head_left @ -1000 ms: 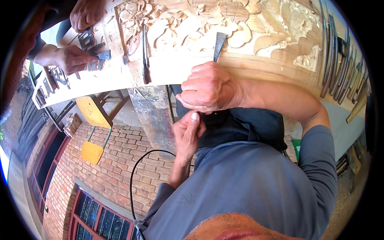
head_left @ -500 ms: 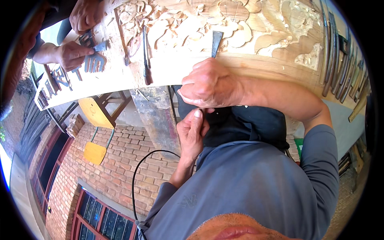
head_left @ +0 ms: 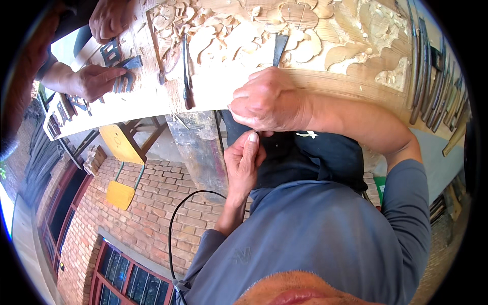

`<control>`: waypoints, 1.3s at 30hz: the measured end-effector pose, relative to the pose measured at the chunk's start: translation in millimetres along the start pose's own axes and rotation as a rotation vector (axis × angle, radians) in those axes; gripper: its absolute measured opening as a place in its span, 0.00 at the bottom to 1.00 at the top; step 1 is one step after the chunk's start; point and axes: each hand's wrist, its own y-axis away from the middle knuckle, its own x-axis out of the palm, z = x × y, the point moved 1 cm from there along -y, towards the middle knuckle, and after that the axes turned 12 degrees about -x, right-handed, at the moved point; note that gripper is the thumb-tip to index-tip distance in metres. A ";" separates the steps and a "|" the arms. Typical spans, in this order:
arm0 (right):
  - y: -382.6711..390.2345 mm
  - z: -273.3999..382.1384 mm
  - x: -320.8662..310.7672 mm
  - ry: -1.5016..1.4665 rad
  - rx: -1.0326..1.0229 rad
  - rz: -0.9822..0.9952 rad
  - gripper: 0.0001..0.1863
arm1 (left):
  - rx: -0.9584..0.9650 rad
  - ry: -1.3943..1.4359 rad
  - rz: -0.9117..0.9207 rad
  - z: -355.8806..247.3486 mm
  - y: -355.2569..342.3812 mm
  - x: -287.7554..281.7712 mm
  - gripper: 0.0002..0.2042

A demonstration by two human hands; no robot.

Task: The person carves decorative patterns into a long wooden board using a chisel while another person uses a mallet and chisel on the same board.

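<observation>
My right hand (head_left: 269, 99) is closed in a fist round a wood chisel (head_left: 279, 49). The chisel's flat, flared blade points away from me onto the carved wooden panel (head_left: 356, 84). Just below, my left hand (head_left: 245, 160) is closed with the thumb on top, gripping the chisel's near end; most of the handle is hidden between my hands. Curling shapes in relief cover the panel, with shavings (head_left: 391, 77) among them. A pale wood chip (head_left: 306, 134) shows over my dark trousers. Left of my hands, a slim dark-handled chisel (head_left: 186, 76) lies on the wood.
Several carving tools (head_left: 437, 86) lie in a row at the right. At the upper left, another person's hand (head_left: 94, 81) holds a flat blade (head_left: 131, 62) over dark cut-out shapes. A yellow chair (head_left: 121, 145) stands on the brick floor, and a black cable (head_left: 171, 229) hangs beside me.
My hands and the chisel have shifted slightly away from me, the blade a little to the right. A pale chip now shows over my trousers. The other person's blade has moved right.
</observation>
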 end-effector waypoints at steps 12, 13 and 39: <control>6.7 15.2 8.3 0.049 -0.208 -0.050 0.14 | -0.001 0.049 0.017 17.3 27.6 6.2 0.24; 7.6 14.1 7.2 0.038 -0.166 -0.001 0.11 | -0.001 0.061 0.016 18.5 25.9 6.2 0.24; 66.9 115.9 -82.4 0.625 0.401 -0.466 0.13 | 0.615 -0.187 0.234 3.7 -5.3 80.9 0.17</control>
